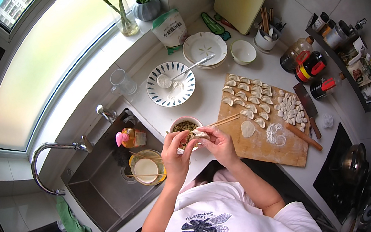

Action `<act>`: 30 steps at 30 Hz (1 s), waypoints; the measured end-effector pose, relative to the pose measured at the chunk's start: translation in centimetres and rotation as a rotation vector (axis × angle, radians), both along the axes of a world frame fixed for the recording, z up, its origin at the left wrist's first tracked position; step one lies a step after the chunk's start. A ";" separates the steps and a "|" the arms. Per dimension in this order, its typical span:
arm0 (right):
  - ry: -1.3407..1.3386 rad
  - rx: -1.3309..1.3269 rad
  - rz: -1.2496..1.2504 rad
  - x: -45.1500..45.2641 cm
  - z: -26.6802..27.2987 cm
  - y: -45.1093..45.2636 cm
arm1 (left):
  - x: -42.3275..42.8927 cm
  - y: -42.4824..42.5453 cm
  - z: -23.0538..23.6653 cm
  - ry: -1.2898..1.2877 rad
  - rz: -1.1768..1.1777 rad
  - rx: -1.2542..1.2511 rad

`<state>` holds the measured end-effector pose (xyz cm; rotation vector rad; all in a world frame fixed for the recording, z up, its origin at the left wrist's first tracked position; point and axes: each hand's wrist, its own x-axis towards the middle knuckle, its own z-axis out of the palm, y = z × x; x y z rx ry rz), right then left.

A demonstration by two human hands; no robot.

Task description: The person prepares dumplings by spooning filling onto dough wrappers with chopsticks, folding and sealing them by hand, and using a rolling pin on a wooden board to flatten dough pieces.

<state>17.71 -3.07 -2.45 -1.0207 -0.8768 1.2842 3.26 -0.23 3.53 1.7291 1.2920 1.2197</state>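
Between my left hand [178, 152] and my right hand [219, 142] a partly folded dumpling [199, 134] is pinched in the fingertips of both. Just behind it stands a bowl of chopped filling [184, 125], partly hidden by my hands. Chopsticks [225, 120] reach from the bowl towards the wooden board [229, 141]. Rows of folded dumplings [251, 108] lie on the board, with a flat round wrapper [248, 128], a patch of flour [275, 134], many small dough pieces [290, 108] and a rolling pin [304, 137] at the right edge.
A plate with flour and a spoon [172, 96] lies beyond the bowl, near stacked plates [204, 47], a small bowl [243, 51] and a glass mug [123, 82]. The sink [106, 197] is at left, holding a soap bottle [133, 137]. A cleaver [304, 99] and stove [335, 171] are at right.
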 end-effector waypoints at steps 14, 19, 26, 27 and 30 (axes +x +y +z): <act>0.047 -0.003 0.029 -0.2 0.9 -0.3 | -0.2 -0.1 -1.0 0.101 -0.066 0.136; 0.006 0.025 0.034 -0.3 1.0 -0.3 | -0.1 0.0 -0.2 0.075 -0.045 0.123; 0.027 -0.041 0.041 -0.6 1.4 -0.4 | -0.4 0.4 -0.8 0.210 -0.058 0.307; 0.036 -0.063 0.030 -0.6 1.4 -0.4 | -0.3 0.3 -0.7 0.192 -0.054 0.286; -0.016 -0.054 0.052 -0.4 1.4 -0.3 | -0.1 0.2 -0.3 0.167 -0.036 0.275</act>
